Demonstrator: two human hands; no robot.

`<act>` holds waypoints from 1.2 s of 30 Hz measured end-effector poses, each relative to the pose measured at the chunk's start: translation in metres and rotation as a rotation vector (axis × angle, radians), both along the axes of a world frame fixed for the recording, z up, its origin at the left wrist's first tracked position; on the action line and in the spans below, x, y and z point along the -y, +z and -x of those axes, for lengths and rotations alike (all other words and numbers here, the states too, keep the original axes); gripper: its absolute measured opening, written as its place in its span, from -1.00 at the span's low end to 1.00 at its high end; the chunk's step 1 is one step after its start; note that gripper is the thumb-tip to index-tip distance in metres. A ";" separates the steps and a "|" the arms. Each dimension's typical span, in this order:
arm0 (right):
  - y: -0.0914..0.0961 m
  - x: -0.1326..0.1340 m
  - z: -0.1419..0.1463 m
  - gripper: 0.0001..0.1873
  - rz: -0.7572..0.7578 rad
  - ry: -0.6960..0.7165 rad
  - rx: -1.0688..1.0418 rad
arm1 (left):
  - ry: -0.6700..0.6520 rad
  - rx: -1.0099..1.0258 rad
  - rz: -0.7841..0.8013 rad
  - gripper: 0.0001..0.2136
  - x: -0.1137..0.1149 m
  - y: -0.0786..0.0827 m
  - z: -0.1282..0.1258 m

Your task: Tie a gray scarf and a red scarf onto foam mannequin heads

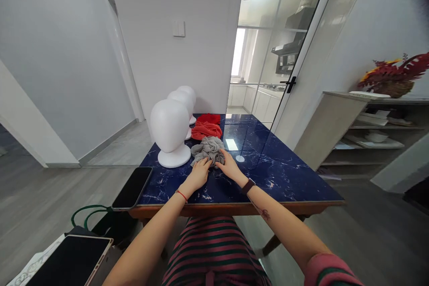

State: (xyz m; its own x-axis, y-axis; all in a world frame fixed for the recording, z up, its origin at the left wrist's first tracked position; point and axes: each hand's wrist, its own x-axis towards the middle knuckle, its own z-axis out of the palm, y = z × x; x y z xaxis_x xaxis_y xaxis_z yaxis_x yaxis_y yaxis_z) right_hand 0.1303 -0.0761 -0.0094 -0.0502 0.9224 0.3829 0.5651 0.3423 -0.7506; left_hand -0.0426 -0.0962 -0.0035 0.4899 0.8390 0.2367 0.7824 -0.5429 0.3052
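Note:
A crumpled grey cloth (209, 146) lies on the blue marbled table (268, 174) in front of me. My left hand (199, 174) rests on its near left side, fingers stretched out over the folds. From the right, my right hand (232, 169) touches the cloth with thumb and fingers apart. Neither hand visibly closes round the fabric, though some fingertips are hidden in it. Behind the grey one lie a coral-red cloth (207, 129) and a darker red cloth (209, 118). A white mannequin head (169, 127) stands upright just left of the grey cloth.
Two more white mannequin heads (182, 97) stand in a row behind the first. A dark-screened phone or tablet (132, 187) lies at the table's left edge. Another device (70, 261) is lower left, beside a bag with green handles (89, 210). Shelves (368, 143) stand right.

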 end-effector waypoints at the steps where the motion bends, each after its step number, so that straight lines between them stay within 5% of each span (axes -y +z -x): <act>1: -0.002 0.008 0.000 -0.37 -0.010 -0.016 -0.035 | -0.007 0.025 -0.015 -0.52 0.006 -0.002 0.002; 8: -0.010 0.067 0.009 -0.68 0.042 0.030 -0.100 | -0.042 0.286 -0.149 -0.64 0.052 -0.007 0.020; 11: -0.010 0.079 0.014 -0.82 0.025 0.049 -0.030 | 0.025 0.372 -0.090 -0.70 0.059 -0.004 0.030; 16: -0.006 0.087 0.016 -0.77 -0.008 0.042 0.019 | 0.148 0.486 0.036 -0.77 0.060 0.000 0.042; 28: -0.013 0.124 0.042 -0.75 -0.187 -0.339 0.459 | 0.182 0.313 -0.070 -0.85 0.069 -0.005 0.034; 36: -0.040 0.148 0.063 -0.69 -0.390 -0.365 0.356 | 0.252 0.182 -0.142 -0.85 0.075 -0.008 0.030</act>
State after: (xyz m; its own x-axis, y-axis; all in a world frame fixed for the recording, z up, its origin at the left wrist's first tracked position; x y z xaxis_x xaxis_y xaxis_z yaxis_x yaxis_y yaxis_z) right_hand 0.0671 -0.2241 -0.0492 0.0546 0.7007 0.7114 0.8884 0.2912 -0.3550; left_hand -0.0723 -0.1711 -0.0116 0.2106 0.8805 0.4248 0.8368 -0.3870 0.3874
